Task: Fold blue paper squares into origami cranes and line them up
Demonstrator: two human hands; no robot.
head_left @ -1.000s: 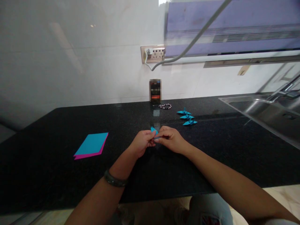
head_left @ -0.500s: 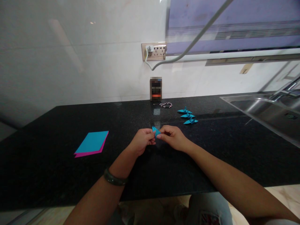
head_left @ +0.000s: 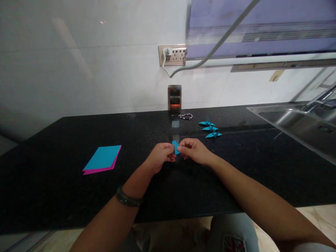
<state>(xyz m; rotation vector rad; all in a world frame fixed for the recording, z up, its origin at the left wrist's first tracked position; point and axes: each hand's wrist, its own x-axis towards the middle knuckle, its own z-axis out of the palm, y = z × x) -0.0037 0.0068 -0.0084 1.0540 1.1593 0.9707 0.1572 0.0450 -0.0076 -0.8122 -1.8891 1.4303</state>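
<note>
At frame centre, the left hand (head_left: 160,158) and right hand (head_left: 195,151) both pinch the small folded blue paper (head_left: 175,147) just above the black counter (head_left: 236,168); uneven pull between the two grips could tear it or skew a crease.

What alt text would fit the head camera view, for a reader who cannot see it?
The left hand and the right hand pinch a small blue folded paper between them above a black countertop. Three blue paper cranes sit beyond the right hand, a blue and pink paper stack lies to the left, and a steel sink is at far right.
</note>
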